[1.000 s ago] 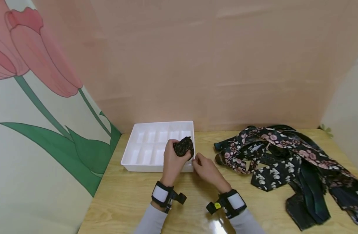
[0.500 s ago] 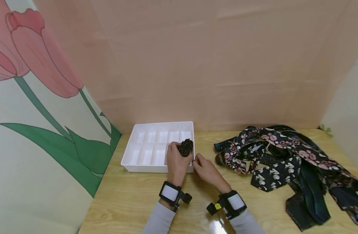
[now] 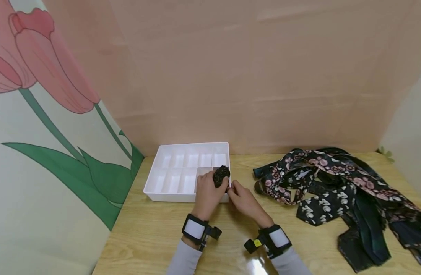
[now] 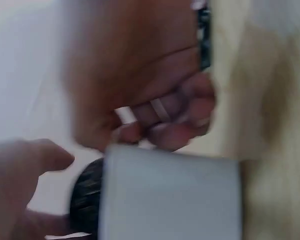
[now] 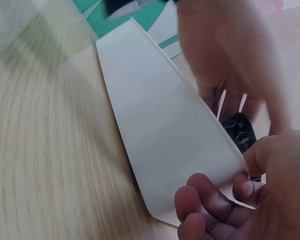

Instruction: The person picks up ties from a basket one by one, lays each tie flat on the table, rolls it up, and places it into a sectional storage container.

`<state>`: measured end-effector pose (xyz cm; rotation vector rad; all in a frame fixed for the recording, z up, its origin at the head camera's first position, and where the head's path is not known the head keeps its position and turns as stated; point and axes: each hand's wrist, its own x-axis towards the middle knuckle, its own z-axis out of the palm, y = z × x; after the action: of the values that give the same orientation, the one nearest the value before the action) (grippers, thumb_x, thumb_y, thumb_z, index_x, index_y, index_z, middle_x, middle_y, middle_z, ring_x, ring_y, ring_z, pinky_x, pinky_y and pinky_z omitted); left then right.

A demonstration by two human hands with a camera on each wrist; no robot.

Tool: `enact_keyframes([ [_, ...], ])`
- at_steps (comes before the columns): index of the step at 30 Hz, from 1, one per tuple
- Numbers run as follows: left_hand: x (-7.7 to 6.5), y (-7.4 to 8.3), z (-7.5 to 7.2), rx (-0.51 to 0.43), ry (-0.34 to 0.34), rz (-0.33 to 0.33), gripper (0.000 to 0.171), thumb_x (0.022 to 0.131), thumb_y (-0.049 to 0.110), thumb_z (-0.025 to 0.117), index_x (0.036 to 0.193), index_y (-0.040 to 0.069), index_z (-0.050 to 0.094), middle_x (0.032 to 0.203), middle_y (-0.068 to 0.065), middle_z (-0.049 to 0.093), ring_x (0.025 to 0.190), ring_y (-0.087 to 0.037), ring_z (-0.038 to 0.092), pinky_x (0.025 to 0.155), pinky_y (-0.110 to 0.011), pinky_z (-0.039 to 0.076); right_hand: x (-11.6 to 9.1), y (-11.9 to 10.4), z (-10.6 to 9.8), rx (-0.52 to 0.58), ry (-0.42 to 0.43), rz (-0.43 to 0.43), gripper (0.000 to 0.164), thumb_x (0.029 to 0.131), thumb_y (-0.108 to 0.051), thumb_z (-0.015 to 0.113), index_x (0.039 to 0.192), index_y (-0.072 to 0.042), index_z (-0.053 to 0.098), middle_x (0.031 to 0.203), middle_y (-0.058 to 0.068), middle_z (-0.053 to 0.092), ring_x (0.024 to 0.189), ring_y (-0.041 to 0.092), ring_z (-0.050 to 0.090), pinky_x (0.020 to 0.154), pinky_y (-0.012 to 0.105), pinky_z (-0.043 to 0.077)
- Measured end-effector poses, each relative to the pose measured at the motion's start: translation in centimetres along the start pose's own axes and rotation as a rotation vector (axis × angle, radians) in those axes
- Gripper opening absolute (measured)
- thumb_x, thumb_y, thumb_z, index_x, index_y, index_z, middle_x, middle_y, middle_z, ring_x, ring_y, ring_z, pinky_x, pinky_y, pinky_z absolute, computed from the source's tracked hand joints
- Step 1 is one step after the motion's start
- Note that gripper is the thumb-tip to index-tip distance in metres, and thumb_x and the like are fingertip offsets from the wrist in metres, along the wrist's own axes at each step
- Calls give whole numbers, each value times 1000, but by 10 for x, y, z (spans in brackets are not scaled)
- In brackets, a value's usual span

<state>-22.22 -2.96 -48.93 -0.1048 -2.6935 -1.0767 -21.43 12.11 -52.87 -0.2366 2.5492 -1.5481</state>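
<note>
Moved, left hand [image 3: 208, 193] with dark roll [image 3: 221, 176]: farther right than a second ago and slightly lower in the head view, now at the near right end of the white tray [image 3: 169, 197].
Tulip mural [image 3: 55, 72]: far left, pink blooms over green stems and leaves.
Tray: flat on the wood-grain table [image 3: 131, 240], against the brown backdrop's [image 3: 238, 88] foot; two rows of compartments, one long wall toward the person.
Left forearm: grey sleeve, black wrist strap [image 3: 196, 230] with pale panel; slanting forward and a little rightward.
Left hand pose: back uppermost, reaching in over the tray's near wall, fingers bent downward around the roll in the right wrist view; blurred in the left wrist view.
Left grip: narrow, thumb and fingers about the roll.
Roll: dark with a small light pattern; at the near row's right end, partly hidden behind the tray wall in both wrist views; contact with the compartment floor not possible to tell.
Right hand [image 3: 244, 198]: just beside the left, at the tray's near right corner, in the same place as a second ago.
Right hand pose: forearm slanting forward and leftward, thumb over the rim, remaining fingers curled outside the wall.
Right grip: narrow, corner of the tray between thumb and forefinger.
Necktie heap [image 3: 324, 206]: right side of the table, well apart from the tray; floral and plain dark ties, tangled and overlapping.
</note>
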Motion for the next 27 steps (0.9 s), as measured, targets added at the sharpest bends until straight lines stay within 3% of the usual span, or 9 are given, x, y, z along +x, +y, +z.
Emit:
enact_keyframes([
  [3, 1, 1, -10, -7, -37, 55, 40, 106, 22, 63, 129, -9, 71, 122, -23, 65, 105, -32, 62, 83, -38, 56, 0, 1, -1, 4, 10, -3, 24, 113, -24, 48, 93, -11, 50, 72, 8, 61, 60, 17, 54, 57, 28, 43],
  [6, 3, -5, -13, 8, -33, 108, 27, 104, 7, 63, 123, -8, 74, 112, -21, 69, 98, -30, 62, 81, -36, 52, -1, 1, -1, 18, 15, 8, 24, 112, -24, 50, 92, -11, 50, 70, 6, 61, 60, 17, 55, 56, 27, 43],
  [8, 5, -9, -12, 6, -24, 103, 22, 101, 3, 67, 119, -4, 76, 103, -16, 74, 94, -29, 64, 82, -35, 52, -1, 1, 0, 24, 13, 18, 23, 112, -23, 50, 92, -11, 50, 71, 6, 61, 61, 17, 55, 56, 27, 42],
  [11, 5, -12, -10, -20, -22, 86, 16, 99, 3, 71, 114, -1, 76, 102, -14, 72, 86, -24, 64, 75, -31, 52, -2, 1, 0, 37, 9, 22, 23, 112, -23, 50, 93, -11, 50, 71, 6, 61, 61, 17, 55, 55, 27, 42],
  [16, 3, -12, -8, -15, -43, 70, 16, 100, 7, 73, 111, -3, 78, 103, -13, 61, 82, -21, 63, 68, -26, 53, -4, 0, 0, 50, 1, 8, 23, 114, -23, 47, 94, -10, 49, 73, 12, 62, 60, 18, 54, 55, 27, 40],
  [21, 3, -13, -6, 26, -44, 60, 18, 100, 8, 72, 112, -4, 80, 93, -12, 66, 81, -22, 64, 69, -26, 54, -4, -2, 1, 47, -11, 11, 24, 115, -23, 46, 94, -10, 49, 76, 16, 63, 60, 19, 54, 56, 27, 39],
  [27, 0, -15, -10, 9, -60, 99, 22, 104, 6, 65, 119, -5, 77, 99, -14, 65, 81, -20, 62, 68, -26, 52, -8, -4, -6, -18, -18, -3, 29, 115, -31, 48, 96, -10, 55, 78, 14, 64, 62, 16, 53, 57, 27, 40],
])
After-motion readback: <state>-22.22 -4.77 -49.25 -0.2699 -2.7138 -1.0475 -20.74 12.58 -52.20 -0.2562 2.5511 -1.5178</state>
